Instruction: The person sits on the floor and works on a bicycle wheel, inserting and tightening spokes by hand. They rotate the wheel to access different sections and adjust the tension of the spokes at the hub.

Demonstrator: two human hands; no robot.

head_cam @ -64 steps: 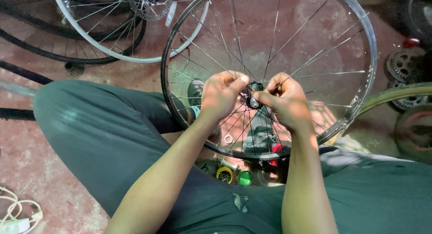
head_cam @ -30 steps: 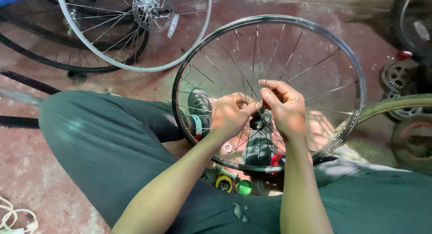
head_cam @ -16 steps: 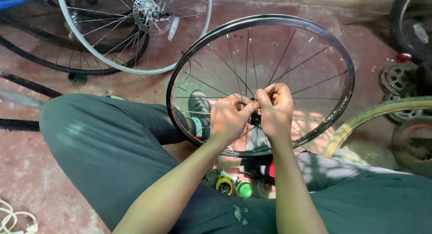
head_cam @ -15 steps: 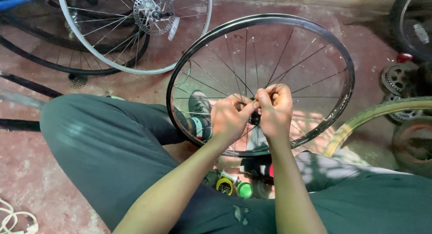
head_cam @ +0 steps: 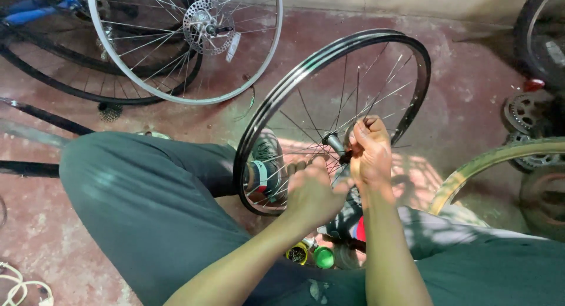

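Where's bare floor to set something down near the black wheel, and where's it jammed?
Free: red floor between the black wheel rim and the sprockets; also the strip between that rim and the silver disc-brake wheel. Crowded: around the hub, where left hand and right hand work, and the small containers below.

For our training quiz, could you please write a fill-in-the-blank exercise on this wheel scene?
1. Both hands work at the hub of the ____-rimmed wheel.
2. The right hand is ____ the left hand in the picture.
3. The silver wheel lies on the ____.

Missing words: black; above; floor
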